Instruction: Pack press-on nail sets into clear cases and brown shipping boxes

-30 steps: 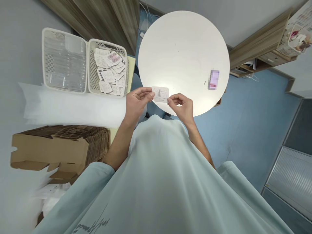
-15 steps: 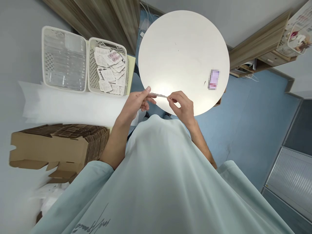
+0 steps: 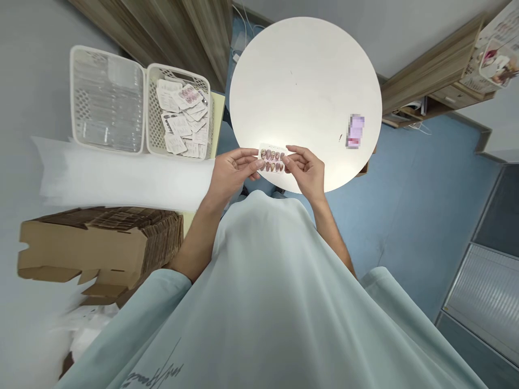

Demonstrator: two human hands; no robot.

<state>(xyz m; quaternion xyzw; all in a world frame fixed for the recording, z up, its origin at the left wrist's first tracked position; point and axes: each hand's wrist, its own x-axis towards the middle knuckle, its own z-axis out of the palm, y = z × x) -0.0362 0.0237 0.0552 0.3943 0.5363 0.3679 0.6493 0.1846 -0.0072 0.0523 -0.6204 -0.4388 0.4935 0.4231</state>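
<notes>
Between my two hands is a small white card of press-on nails (image 3: 272,160), its face turned up toward me. Two rows of pink, purple and gold nails show on it. My left hand (image 3: 232,172) pinches the card's left edge between thumb and fingers. At the right edge, my right hand (image 3: 307,170) grips it the same way, its thumb over the front. The card is held above the near edge of a round white table (image 3: 304,81). Fingers cover part of both card edges.
A white basket (image 3: 178,68) of similar cards stands at left, beside a bin of clear plastic cases (image 3: 109,102). White sheets (image 3: 125,178) and folded cardboard boxes (image 3: 89,243) lie nearer me. A blurred purple item (image 3: 356,131) rests on the table's right. Wooden shelving (image 3: 438,70) stands at far right.
The card was edge-on and now lies face up to my view, showing the nails. Both hands have turned, and my left thumb has come down onto the card's front.
</notes>
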